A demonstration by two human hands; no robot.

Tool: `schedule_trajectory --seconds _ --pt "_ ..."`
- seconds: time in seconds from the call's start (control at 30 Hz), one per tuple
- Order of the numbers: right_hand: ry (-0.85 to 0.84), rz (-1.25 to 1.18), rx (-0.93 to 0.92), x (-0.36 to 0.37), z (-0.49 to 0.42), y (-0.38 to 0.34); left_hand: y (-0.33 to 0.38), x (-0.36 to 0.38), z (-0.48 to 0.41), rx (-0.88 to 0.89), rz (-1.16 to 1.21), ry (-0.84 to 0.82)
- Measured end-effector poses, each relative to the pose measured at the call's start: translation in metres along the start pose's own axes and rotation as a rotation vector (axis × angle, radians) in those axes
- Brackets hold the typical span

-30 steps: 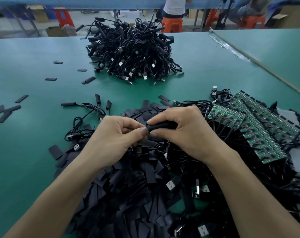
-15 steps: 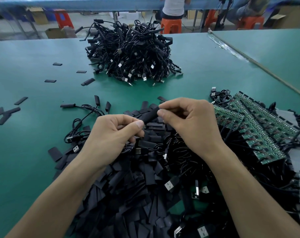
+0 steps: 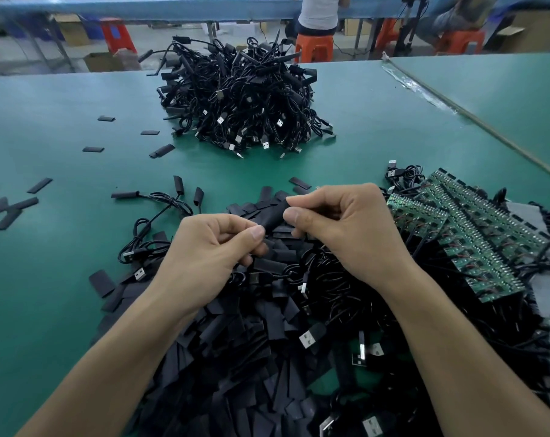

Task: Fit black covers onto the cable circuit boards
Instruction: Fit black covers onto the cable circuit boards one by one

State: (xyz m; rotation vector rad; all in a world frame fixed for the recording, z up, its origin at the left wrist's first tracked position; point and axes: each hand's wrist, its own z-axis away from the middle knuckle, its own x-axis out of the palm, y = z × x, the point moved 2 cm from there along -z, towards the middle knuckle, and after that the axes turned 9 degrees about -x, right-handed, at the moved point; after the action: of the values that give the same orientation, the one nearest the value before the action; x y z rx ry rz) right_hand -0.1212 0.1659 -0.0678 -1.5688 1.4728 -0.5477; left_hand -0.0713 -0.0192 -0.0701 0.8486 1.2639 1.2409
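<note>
Where the two hands meet over the middle of the green surface (image 3: 62,279), a short matt black cover (image 3: 272,216), a flattened tube of soft plastic, is held clear of everything below it. It is tilted, with its higher end pointing to the far right. Its skin is smooth and dull, and it bulges a little rather than lying flat; whether a board sits inside it cannot be told.

The right hand (image 3: 349,231) pinches the higher end between thumb and forefinger, with the other fingers curled beneath. The left hand (image 3: 207,260) grips the lower end, thumb on top and fingers folded under.

Directly below, spreading to the near edge, lies a heap of loose flat black sleeves (image 3: 236,357), tangled with thin black cables and their silver USB plugs (image 3: 308,339). Toward the right edge, rows of green circuit boards (image 3: 475,234) lie overlapped, each trailing wires.

Just left of the hands, a few black cables with sleeves already on them (image 3: 154,209) rest on the bare green. More single black sleeves (image 3: 12,209) are scattered toward the left edge. Near the far edge stands a tall pile of coiled black cables (image 3: 242,102).

Beyond that edge a person in a white top (image 3: 317,11) sits on an orange plastic stool (image 3: 314,47).
</note>
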Motion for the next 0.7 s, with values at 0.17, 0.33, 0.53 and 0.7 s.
schedule_trajectory --seconds 0.17,0.33,0.53,0.7 --pt "-0.004 0.006 0.012 -0.0009 0.0 -0.0018 -0.0007 0.0011 0.0006 -0.002 -0.001 -0.001" --pt "0.022 0.084 0.026 -0.0006 0.0009 -0.002 -0.0012 0.002 0.0005 0.011 -0.02 0.004" --pt "0.011 0.22 0.008 0.0043 0.0016 -0.0044 -0.0055 0.0006 -0.0016 0.005 -0.015 0.038" --pt "-0.023 0.239 0.009 0.0063 0.002 -0.0077 -0.0077 -0.0007 -0.0038 -0.006 -0.007 0.064"
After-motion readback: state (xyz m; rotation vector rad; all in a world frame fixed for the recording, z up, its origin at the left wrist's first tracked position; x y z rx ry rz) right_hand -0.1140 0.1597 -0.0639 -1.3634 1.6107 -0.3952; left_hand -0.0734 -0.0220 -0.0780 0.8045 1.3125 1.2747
